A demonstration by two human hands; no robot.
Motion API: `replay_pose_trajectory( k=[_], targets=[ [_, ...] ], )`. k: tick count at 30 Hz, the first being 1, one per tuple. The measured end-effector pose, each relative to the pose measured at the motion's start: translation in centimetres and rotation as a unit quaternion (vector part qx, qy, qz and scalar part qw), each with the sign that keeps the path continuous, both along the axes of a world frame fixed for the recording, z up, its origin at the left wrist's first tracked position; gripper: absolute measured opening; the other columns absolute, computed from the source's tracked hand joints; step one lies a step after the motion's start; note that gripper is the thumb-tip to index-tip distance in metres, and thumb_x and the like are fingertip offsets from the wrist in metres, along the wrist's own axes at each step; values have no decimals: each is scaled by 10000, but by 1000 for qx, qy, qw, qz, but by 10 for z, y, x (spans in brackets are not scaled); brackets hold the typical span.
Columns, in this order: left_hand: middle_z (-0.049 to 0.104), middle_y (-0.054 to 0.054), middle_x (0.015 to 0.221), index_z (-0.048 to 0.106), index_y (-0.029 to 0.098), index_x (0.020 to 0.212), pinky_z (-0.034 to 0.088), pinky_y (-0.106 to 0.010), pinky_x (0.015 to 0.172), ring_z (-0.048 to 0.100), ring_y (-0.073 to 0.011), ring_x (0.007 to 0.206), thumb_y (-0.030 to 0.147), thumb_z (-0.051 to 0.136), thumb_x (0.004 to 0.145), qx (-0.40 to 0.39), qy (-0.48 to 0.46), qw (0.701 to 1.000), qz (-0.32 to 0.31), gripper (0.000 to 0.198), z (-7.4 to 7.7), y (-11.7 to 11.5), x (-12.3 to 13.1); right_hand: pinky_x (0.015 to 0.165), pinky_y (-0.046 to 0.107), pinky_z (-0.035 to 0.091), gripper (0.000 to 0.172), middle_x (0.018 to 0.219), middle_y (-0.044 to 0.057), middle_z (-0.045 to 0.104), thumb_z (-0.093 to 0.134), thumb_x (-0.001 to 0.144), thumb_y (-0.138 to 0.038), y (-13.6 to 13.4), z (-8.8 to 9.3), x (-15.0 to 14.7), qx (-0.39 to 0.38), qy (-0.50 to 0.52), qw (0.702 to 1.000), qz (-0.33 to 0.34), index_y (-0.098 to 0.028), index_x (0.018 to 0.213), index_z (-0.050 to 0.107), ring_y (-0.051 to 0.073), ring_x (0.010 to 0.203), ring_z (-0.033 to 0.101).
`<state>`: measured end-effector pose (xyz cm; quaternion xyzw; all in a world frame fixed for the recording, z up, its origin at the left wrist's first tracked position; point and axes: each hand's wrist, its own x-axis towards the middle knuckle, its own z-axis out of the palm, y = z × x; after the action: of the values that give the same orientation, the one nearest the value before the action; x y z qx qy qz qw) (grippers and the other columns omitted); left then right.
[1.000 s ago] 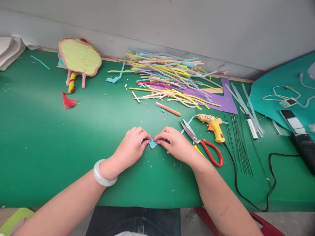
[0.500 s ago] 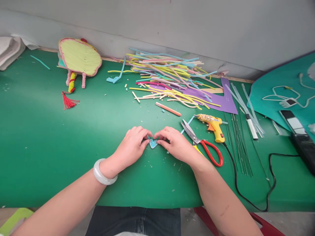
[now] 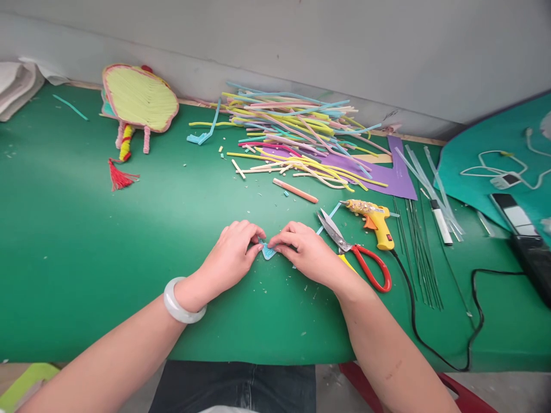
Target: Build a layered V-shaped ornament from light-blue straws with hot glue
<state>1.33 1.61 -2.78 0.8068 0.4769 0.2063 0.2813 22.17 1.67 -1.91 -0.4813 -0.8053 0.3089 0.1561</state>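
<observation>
Now the right hand [image 3: 303, 245]'s fingertips reach slightly further over the small blue piece [image 3: 268, 254] than half a second ago; the left hand [image 3: 232, 249] still pinches its opposite edge. Both grip it at the green table [image 3: 107, 258], left of the scissors [image 3: 334, 232].

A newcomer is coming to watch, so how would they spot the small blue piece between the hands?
On the green table, find the near middle, where the left hand and right hand nearly meet. Between their fingertips is the V-shaped blue piece. Unlike the long-tailed blue lookalike by the strip pile, this compact one is in hand.
</observation>
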Motion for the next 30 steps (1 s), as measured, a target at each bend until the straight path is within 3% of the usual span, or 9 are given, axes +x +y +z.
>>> replay_pose_trajectory(
  k=[20,30],
  targets=[
    [621,-26,891,569,212,862,449,-376,800,538,-203,883,180,514,904,-18,-38,999,5,76,7,2,-1,779,308,448,95,909,23,634,568,926,-160,1,11,4,-8,33,999,-24,-220,956,636,174,893,575],
    [622,-31,982,633,230,987,417,-386,845,539,-220,972,184,547,920,4,-8,1000,3,119,6,2,-6,803,317,418,142,858,12,601,609,910,-158,2,5,8,-5,-16,1000,15,-243,1010,663,183,891,548]
  ],
)
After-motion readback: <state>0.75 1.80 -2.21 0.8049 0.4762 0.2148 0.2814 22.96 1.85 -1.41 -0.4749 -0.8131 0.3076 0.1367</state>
